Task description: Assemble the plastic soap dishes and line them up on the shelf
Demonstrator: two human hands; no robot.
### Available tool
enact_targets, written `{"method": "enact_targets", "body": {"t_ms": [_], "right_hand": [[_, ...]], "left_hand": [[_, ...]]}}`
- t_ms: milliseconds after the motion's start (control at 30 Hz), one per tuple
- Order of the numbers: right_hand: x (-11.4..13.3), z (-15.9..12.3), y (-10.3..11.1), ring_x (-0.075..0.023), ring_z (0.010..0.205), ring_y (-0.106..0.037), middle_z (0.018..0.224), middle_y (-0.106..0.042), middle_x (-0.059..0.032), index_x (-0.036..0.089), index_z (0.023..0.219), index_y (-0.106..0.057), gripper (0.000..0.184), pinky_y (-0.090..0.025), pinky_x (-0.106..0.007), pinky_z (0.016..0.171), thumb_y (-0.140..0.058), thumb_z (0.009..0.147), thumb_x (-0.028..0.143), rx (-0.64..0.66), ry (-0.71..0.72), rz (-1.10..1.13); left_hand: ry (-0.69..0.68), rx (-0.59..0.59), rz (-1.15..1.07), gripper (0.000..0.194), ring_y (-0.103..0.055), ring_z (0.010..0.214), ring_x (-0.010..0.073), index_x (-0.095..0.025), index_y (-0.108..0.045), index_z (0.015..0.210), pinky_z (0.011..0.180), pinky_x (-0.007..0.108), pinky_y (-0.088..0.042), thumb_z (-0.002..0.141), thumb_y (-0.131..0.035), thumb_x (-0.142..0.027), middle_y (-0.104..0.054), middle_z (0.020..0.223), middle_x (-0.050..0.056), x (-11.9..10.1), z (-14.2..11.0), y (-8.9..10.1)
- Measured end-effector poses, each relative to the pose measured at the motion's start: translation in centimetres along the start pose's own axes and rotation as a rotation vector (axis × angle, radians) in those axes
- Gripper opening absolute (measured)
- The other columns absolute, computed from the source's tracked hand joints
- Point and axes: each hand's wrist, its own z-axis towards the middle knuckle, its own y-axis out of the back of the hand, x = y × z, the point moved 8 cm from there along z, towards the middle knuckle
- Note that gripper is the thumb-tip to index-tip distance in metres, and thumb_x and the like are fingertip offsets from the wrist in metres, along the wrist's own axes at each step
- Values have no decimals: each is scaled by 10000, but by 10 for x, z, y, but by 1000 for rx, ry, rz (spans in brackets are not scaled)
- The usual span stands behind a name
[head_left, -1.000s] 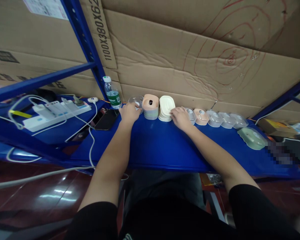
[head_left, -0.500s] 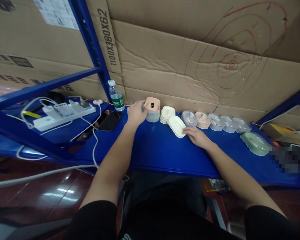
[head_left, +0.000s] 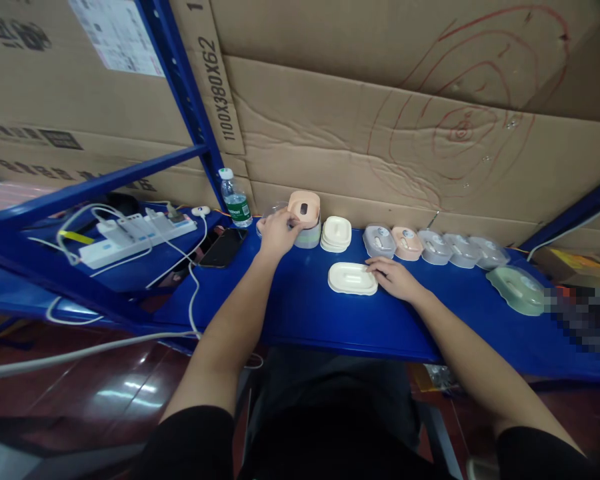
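Note:
My left hand [head_left: 277, 235] is closed round a clear plastic cup-like piece [head_left: 266, 217] beside a stack of pastel boxes topped by a pink one [head_left: 305, 215]. A single cream lid [head_left: 352, 278] lies flat on the blue shelf [head_left: 300, 313], and the fingertips of my right hand [head_left: 394, 277] touch its right edge. Behind it sits a small stack of cream lids [head_left: 336, 234]. To the right runs a row of small boxes: a grey one [head_left: 379, 241], a pink one [head_left: 407, 243] and several clear ones [head_left: 460, 250].
A green lid [head_left: 517, 291] lies far right. A water bottle [head_left: 235, 198] stands against the cardboard wall. A black phone [head_left: 223, 247], a white power strip [head_left: 135, 236] and white cables [head_left: 193, 293] lie left. A blue upright post [head_left: 185, 93] rises behind.
My right hand took one cream lid off the stack and drew it toward me, laying it flat on the shelf. My left hand lifted the clear piece slightly beside the pink box.

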Motion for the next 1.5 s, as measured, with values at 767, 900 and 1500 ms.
{"method": "enact_targets", "body": {"t_ms": [767,900,1500], "right_hand": [[-23,19,22,-155,489,-506,629,-565,33,277,830,-524,508,-402,-314,460,-812,784,692,-227,-538,513],[-22,17,22,-153,468,-537,602,-613,11,248,779,-575,494,-385,-298,448,-789,797,693,-65,-646,475],[-14,11,-12,-223,722,-692,729,-750,-82,214,698,-644,741,-426,-329,677,-332,1033,797,517,-622,-88]], "left_hand": [[-61,803,-839,417,-713,626,160,-224,-651,1098,620,328,-513,1038,-548,-624,-760,947,82,-63,-47,-53],[-12,710,-777,537,-650,505,163,-212,-587,1426,529,333,-492,1033,-558,-577,-758,887,74,-58,-44,-61],[-333,998,-101,364,-728,792,210,-159,-697,1038,765,311,-512,1027,-361,-297,-771,795,61,-72,-77,-87]]}}
